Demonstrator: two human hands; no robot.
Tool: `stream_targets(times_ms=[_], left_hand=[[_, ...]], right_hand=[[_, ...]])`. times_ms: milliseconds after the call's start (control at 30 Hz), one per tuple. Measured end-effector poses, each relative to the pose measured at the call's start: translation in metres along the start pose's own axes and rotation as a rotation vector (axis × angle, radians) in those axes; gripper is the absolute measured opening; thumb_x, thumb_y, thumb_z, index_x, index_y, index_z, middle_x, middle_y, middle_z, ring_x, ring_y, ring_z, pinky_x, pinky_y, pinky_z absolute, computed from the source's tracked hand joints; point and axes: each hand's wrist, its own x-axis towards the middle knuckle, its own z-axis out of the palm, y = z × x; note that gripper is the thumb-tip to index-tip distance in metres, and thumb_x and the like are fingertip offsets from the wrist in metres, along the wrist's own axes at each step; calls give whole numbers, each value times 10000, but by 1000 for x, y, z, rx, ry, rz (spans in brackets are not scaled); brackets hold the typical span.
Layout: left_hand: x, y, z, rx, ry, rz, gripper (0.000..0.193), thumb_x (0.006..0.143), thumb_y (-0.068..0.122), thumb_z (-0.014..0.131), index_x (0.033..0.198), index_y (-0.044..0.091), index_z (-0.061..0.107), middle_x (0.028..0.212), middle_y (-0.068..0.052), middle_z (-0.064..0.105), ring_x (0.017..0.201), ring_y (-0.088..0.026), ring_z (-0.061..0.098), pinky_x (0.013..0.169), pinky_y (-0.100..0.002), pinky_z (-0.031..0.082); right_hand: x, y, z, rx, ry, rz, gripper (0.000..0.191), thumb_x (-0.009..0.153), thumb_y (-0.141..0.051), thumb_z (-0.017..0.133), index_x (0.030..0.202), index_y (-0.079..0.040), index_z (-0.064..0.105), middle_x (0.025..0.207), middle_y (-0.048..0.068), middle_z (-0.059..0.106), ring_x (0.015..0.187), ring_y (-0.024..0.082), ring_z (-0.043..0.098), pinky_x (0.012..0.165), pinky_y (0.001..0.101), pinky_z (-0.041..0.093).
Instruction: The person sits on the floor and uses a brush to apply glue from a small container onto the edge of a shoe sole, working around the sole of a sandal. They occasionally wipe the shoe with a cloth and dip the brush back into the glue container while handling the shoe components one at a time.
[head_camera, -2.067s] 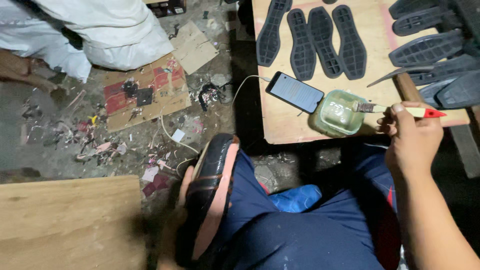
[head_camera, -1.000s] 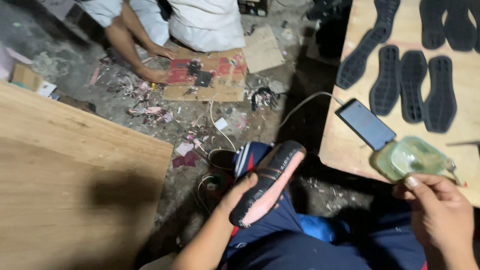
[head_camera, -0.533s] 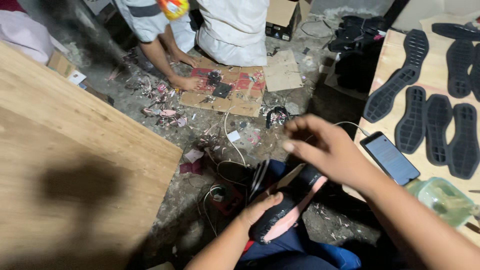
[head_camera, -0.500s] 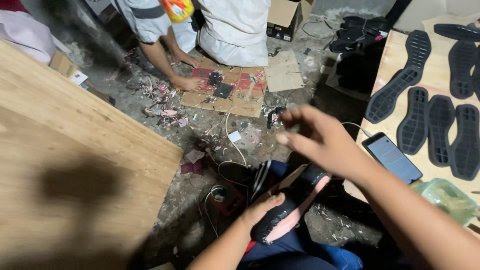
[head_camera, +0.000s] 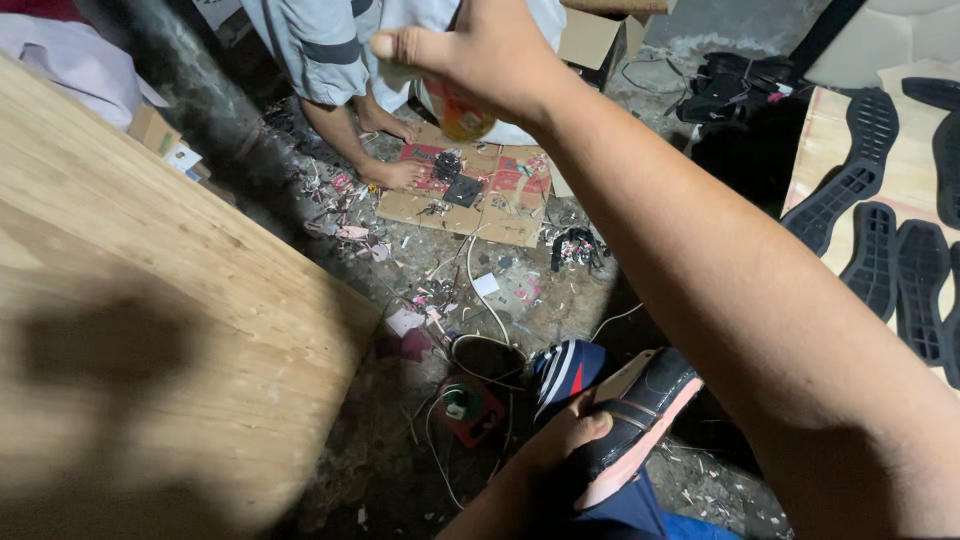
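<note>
The left hand (head_camera: 565, 440) is gripping a black shoe upper with a pink lining (head_camera: 635, 420), fingers clamped over its side and holding it low above the lap, apparently so that it stays steady and off the littered concrete floor (head_camera: 500, 290). The right hand (head_camera: 480, 50) is stretching far forward and up, fingers curled closed; whether it is grasping anything I cannot tell, since an orange-and-yellow rounded object (head_camera: 462, 118) is showing just beneath it. The two hands are well apart. A pale wooden board (head_camera: 150, 330) is filling the left side. Black rubber outsoles (head_camera: 870, 240) are lying flat in rows on another wooden board (head_camera: 915, 175) at the right edge. Beyond, another person's hand (head_camera: 395, 175) is pressing on a flattened cardboard sheet (head_camera: 470, 190) spread as a work mat.
</note>
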Motion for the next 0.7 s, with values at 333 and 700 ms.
stream_targets(times_ms=[333, 700], left_hand=[[6, -7, -10, -54, -90, 5, 836, 878, 402, 756, 1527, -29, 452, 1375, -122, 616, 1235, -201, 596, 1092, -339, 467], [-23, -12, -34, -184, -109, -119, 775, 909, 482, 716, 1408, -65, 488, 1182, -264, 684, 1042, -379, 703, 906, -518, 592]], right_hand=[[-74, 30, -38, 417, -53, -17, 560, 1011, -72, 778, 1446, -13, 431, 1260, 77, 684, 1179, 165, 697, 1062, 328, 595], [-354, 8, -243, -666, 345, 323, 620, 871, -104, 884, 1368, -16, 526, 1268, 92, 608, 1218, 202, 631, 1086, 341, 519]])
